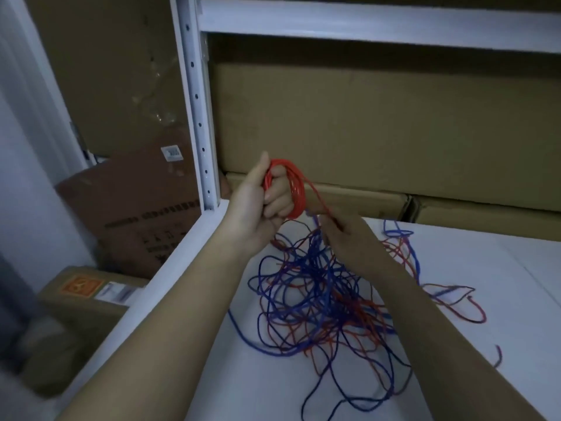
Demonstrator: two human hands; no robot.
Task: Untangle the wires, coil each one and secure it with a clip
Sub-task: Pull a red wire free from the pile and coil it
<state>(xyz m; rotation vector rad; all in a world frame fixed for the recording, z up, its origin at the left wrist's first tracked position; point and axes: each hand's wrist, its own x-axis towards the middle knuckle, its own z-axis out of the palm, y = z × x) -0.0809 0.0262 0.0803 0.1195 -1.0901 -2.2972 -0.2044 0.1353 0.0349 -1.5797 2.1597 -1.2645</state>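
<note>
My left hand (pixel 258 205) is raised above the white shelf and grips a small coil of red wire (pixel 296 189) wound around its fingers. From the coil a red strand runs down to my right hand (pixel 346 241), which pinches it just above the pile. Below both hands lies a loose tangle of blue and red wires (pixel 321 305) spread over the shelf surface (pixel 485 375). Loose red and blue ends trail off to the right (pixel 461 302). No clip is in view.
Large cardboard boxes (pixel 379 123) stand at the back of the shelf. A white perforated upright post (pixel 200 117) rises at the left. More cardboard boxes (pixel 133 214) sit on the floor to the left, beyond the shelf's edge.
</note>
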